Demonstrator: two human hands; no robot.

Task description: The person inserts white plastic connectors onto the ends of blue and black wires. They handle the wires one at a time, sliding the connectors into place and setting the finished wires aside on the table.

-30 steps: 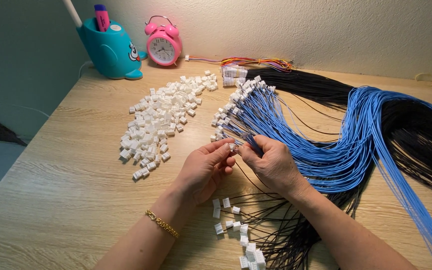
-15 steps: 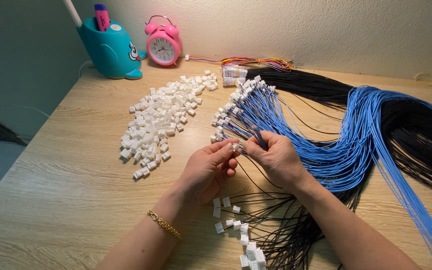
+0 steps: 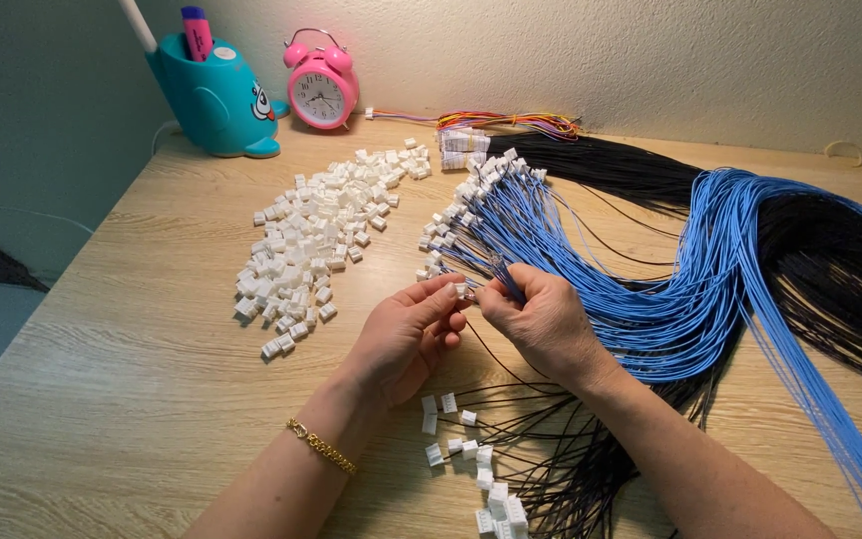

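Note:
My left hand (image 3: 406, 334) pinches a small white plastic connector (image 3: 461, 290) between thumb and forefinger. My right hand (image 3: 541, 319) meets it from the right, fingers closed on a blue wire (image 3: 507, 281) whose end touches the connector. Both hands hover over the wooden table (image 3: 122, 399). A thick bundle of blue wires (image 3: 710, 279) fans out right of my hands, most ends tipped with white connectors. Black wires (image 3: 830, 269) lie under and behind it. A pile of loose white connectors (image 3: 311, 235) lies to the left.
Black wires with white connectors (image 3: 481, 469) lie below my hands near the front edge. A teal whale-shaped pen holder (image 3: 214, 95) and a pink alarm clock (image 3: 321, 90) stand at the back by the wall. A multicoloured wire bundle (image 3: 511, 122) lies behind the blue ones.
Both hands have stayed together at the same spot, shifting only slightly; the fingers have worked the connector and wire end closer together.

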